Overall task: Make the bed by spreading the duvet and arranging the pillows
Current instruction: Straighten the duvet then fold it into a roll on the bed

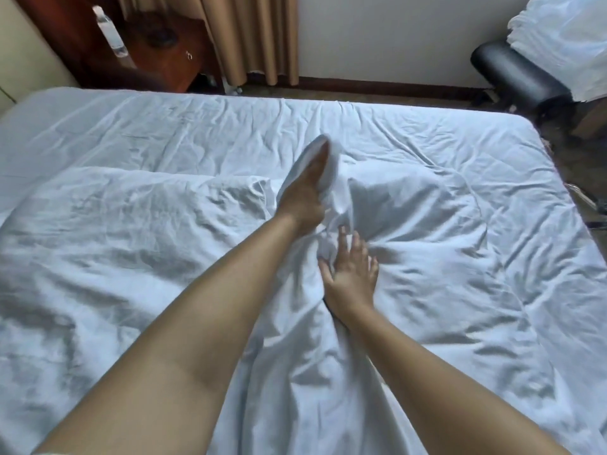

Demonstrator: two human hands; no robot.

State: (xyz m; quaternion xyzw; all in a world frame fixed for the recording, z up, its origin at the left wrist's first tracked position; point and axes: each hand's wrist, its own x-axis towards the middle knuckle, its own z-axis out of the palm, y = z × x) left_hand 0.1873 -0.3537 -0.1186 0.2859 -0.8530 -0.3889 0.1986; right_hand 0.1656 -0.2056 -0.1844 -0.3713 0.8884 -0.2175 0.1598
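Note:
A crumpled white duvet (pixel 138 244) covers the near half of the bed. Beyond it the white bottom sheet (pixel 197 126) lies wrinkled up to the far edge. My left hand (pixel 305 192) reaches forward over the middle of the bed and grips a raised fold of the duvet, with cloth draped over its fingertips. Closer to me and slightly right, my right hand (pixel 351 270) rests flat on the duvet with its fingers spread, at the base of the bunched fold. I see no pillow on the bed.
A wooden nightstand (pixel 164 54) with a water bottle (pixel 110 31) stands past the bed's far left corner, beside tan curtains (pixel 249 37). At the far right a black padded stool (pixel 515 73) sits under a pile of white bedding (pixel 565 37). Floor runs along the far side.

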